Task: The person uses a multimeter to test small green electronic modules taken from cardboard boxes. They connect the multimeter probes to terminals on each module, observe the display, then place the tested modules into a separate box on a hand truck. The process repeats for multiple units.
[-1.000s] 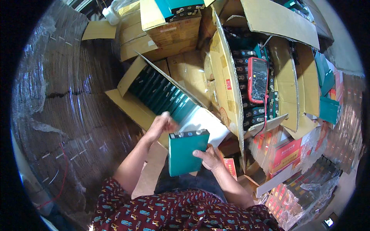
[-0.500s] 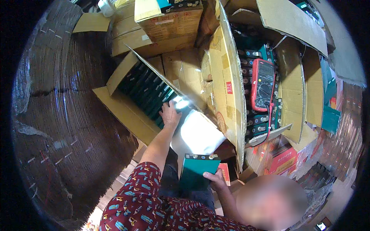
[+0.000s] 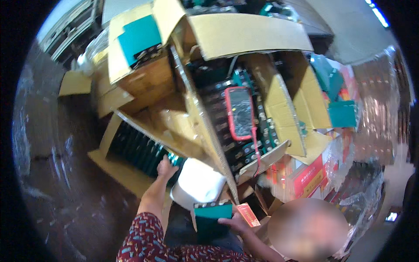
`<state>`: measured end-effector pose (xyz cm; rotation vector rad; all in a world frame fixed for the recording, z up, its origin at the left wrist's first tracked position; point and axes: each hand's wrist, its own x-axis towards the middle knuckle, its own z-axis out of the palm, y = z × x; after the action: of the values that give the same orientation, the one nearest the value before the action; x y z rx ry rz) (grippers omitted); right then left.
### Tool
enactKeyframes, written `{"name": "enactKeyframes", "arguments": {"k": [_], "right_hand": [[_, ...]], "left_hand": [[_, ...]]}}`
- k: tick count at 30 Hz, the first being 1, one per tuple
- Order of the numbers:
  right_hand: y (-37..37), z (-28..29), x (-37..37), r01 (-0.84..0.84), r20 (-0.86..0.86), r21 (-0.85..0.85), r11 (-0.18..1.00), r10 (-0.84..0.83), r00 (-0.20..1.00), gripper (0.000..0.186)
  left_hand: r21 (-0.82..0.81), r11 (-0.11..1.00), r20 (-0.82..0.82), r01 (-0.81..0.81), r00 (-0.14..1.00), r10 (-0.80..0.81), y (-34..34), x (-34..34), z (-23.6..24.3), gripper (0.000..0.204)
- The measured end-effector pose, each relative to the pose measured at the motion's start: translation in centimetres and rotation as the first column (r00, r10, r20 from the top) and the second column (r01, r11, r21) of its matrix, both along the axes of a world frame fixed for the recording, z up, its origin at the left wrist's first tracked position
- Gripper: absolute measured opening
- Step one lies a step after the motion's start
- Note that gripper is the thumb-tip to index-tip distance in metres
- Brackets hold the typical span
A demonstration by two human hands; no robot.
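My left hand reaches into the open carton on the left, its blurred fingers on the tops of a row of green battery cells. My right hand grips a separate green cell low in the middle, its terminals on top and my thumb across its face. A crumpled white sheet lies between the held cell and the left carton. In the larger open carton, a red multimeter with a red lead rests on rows of cells.
A carton with a cell on top stands at the back. More green panels and red printed cardboard are at the right. Plastic-wrapped cardboard stacks fill the left side. A blurred round patch covers the lower right.
My left hand has gone from above the held cell into the left carton. My right hand has lowered with its cell. The view has tilted and shifted, showing more at the top.
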<state>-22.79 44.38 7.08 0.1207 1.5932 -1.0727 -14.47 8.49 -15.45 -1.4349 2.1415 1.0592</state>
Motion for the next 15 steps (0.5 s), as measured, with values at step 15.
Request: {"name": "enactKeyframes", "arguments": {"k": [15], "right_hand": [[-2.8,-1.1,1.0,0.05,0.14,-0.116,0.992,-0.034,0.99,0.058]], "left_hand": [[-0.06,0.997,-0.19,0.052,0.98,-0.063,-2.6,5.0,7.4,0.063]]}}
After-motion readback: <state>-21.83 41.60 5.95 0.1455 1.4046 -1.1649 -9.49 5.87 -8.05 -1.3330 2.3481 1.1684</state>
